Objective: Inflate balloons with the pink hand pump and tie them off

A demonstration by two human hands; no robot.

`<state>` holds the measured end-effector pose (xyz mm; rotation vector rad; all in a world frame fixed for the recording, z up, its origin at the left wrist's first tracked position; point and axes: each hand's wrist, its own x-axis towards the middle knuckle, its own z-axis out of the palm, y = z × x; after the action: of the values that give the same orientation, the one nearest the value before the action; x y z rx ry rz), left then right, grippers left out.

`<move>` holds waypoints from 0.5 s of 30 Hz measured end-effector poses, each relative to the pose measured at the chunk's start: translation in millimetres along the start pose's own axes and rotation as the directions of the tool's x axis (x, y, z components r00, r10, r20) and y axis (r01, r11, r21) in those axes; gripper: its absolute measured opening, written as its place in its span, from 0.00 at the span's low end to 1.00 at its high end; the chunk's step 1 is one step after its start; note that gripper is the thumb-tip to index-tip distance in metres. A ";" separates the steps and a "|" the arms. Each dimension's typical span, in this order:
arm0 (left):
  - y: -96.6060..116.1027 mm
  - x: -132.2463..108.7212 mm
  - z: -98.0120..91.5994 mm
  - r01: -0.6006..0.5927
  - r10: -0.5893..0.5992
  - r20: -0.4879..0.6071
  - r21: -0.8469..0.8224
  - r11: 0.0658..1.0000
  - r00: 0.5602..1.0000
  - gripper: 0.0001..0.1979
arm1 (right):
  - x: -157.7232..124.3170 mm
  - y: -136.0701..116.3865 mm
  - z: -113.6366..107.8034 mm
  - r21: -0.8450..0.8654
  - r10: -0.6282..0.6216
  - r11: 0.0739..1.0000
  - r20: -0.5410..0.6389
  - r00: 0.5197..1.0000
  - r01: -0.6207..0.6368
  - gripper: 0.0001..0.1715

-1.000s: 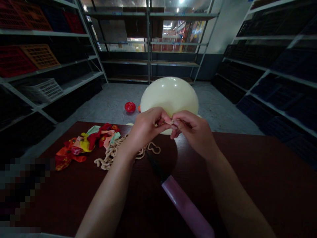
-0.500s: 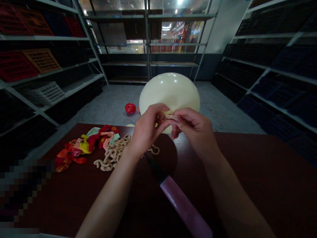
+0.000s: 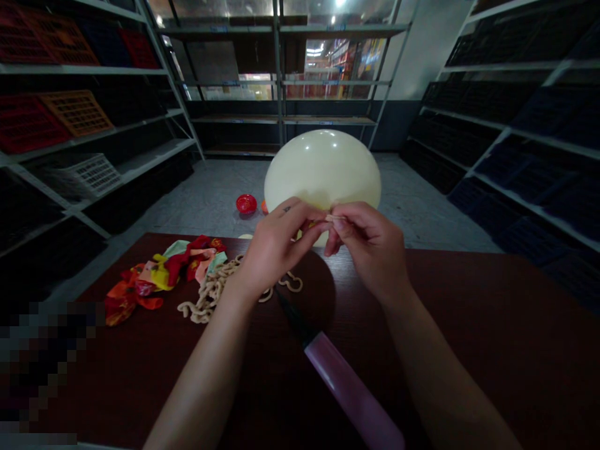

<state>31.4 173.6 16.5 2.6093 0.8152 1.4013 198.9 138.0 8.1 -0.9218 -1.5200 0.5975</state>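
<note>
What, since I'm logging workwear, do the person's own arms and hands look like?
The left forearm and right forearm show no sleeves, watch or bracelet. The left hand and right hand are ungloved. The left one has a small dark mark near its knuckles, too unclear to identify.

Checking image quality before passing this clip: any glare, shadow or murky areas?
Head view: small glints top the pale balloon; a rounded shadow falls on the dark table; the shelving at right is dim, with little detail; the lower-left corner is pixelated.
</note>
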 end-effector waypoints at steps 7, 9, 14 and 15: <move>-3.5 -6.8 14.4 -0.036 0.049 -0.111 0.119 0.992 0.993 0.08 | -0.7 -2.6 7.6 0.104 0.085 0.991 -0.031 0.996 -0.081 0.03; -5.7 -10.9 21.1 -0.010 0.033 -0.143 0.162 0.987 0.989 0.09 | -1.5 -3.3 10.8 0.185 0.134 0.974 -0.024 0.991 -0.127 0.03; -5.6 -14.8 31.7 0.015 0.029 -0.240 0.183 0.983 0.970 0.08 | -3.4 -6.4 15.3 0.240 0.183 0.954 0.001 0.983 -0.178 0.05; -4.4 -13.9 32.9 0.015 0.033 -0.274 0.172 0.985 0.961 0.07 | -3.5 -7.0 15.7 0.225 0.186 0.958 -0.005 0.983 -0.180 0.06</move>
<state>49.5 176.7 -14.5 2.5737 0.9993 1.8041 182.1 133.4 9.1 -0.8969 -1.3210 0.8692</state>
